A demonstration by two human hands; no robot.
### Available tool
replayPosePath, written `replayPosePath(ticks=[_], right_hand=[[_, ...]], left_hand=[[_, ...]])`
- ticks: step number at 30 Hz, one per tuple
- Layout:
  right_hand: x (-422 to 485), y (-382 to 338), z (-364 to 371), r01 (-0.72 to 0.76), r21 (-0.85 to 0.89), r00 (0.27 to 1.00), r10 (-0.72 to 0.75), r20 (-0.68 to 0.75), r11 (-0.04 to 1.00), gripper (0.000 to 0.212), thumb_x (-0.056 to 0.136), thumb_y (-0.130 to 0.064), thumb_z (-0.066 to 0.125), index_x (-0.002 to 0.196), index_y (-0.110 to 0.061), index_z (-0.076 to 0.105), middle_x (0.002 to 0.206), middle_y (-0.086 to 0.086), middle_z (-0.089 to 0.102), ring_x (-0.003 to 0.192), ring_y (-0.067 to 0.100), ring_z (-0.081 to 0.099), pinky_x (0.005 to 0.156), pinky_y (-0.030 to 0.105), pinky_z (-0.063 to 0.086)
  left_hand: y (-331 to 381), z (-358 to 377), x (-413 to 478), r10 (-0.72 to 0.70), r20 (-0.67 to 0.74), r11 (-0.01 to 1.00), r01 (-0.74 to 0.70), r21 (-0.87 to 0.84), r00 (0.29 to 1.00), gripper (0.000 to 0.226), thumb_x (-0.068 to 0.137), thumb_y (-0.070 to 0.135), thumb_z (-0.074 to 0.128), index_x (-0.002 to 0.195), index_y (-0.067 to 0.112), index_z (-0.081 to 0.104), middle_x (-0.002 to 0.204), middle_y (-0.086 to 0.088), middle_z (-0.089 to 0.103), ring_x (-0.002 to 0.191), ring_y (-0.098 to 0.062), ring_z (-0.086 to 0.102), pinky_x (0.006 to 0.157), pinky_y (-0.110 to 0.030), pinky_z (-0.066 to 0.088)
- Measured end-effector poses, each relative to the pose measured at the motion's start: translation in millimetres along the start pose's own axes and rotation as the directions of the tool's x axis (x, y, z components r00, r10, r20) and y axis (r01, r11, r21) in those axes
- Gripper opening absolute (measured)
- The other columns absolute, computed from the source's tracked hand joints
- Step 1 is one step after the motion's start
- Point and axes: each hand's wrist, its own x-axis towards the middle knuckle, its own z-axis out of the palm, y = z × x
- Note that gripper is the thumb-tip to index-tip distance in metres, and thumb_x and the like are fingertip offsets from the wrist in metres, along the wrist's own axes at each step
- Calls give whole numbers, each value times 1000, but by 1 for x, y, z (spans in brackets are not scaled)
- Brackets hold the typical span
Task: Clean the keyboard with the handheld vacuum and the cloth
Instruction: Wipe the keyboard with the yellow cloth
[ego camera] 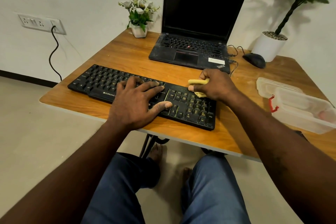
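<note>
Keyboard (101, 82) sits angled near the table (127, 54) front edge, left hand (135, 103) flat on the keys, right hand (216, 84) bunching the yellow cloth (197, 82) at its back edge, laptop (192, 45) just behind.

The left hand (135, 102) is lying flat with fingers spread on the middle of the black keyboard (101, 82), while the right hand (213, 84) is gripping a yellow cloth (198, 82) at the keyboard's far right edge, above the number pad.

Warm even light, soft shadows, warped edges
</note>
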Motion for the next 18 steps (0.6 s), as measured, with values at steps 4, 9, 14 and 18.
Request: replayPosePath(ticks=[4, 9, 14, 18], right_hand=[[-4, -7, -2, 54, -87, 984, -68, -166, 995, 35, 79, -49, 85, 93, -26, 62, 91, -6, 64, 84, 15, 58, 64, 31, 41], [-18, -21, 1, 225, -160, 971, -235, -48, 961, 24, 78, -41, 87, 95, -29, 74, 102, -8, 63, 95, 13, 57, 73, 31, 44], [-20, -12, -15, 265, -278, 960, -279, -11, 923, 17, 89, -33, 79, 105, -29, 78, 107, -4, 64, 95, 16, 58, 75, 34, 49], [-26, -10, -18, 373, -269, 922, -388, -1, 888, 18, 91, -31, 75, 109, -32, 77, 114, -8, 62, 107, 18, 54, 84, 39, 50]], left_hand=[[0, 0, 0, -11, -14, 1000, 11, -28, 1000, 78, 96, 82, 11, 148, 41, 51, 151, 16, 52, 133, -22, 39, 100, -47, 32], [-1, 1, 0, -11, -20, 999, 11, -30, 1000, 73, 98, 79, 13, 147, 41, 52, 150, 16, 53, 131, -22, 39, 99, -47, 32], [-1, 2, 0, -11, -18, 999, 11, -33, 1000, 77, 97, 81, 11, 148, 40, 52, 151, 17, 53, 131, -21, 39, 99, -47, 32], [-1, 1, 0, -13, -23, 999, 12, -37, 1000, 78, 96, 82, 11, 147, 40, 53, 150, 16, 53, 131, -21, 39, 99, -47, 31]])
